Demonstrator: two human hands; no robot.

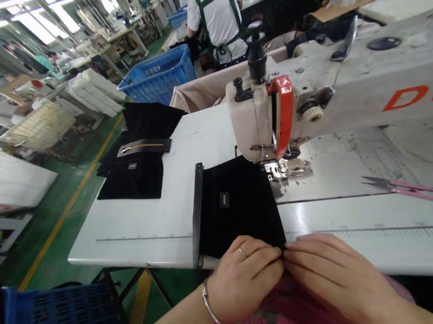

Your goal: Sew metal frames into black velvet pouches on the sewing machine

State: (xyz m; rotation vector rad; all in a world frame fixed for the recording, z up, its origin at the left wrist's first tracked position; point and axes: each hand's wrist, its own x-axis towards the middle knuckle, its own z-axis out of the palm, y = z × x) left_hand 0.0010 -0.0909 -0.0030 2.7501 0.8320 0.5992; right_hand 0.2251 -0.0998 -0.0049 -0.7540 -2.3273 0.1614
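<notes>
A black fabric panel [245, 212] with a small woven label lies on the white table, its right edge beside the presser foot of the sewing machine [267, 115]. A dark strip [197, 209] runs along the panel's left side. At the panel's near right corner, my left hand [245, 273] pinches the cloth, with a ring and a bracelet on it. Across the same corner, my right hand [330, 270] holds the edge, its fingertips meeting those of the left. Both thumbs are hidden.
Pink thread snips [416, 189] rest on the table at right. More black panels [132, 179] with a zipper strip [143, 147] lie at the left end. Blue crates [160, 74] stand beyond and at lower left. A person in an apron [218, 12] stands behind the machine.
</notes>
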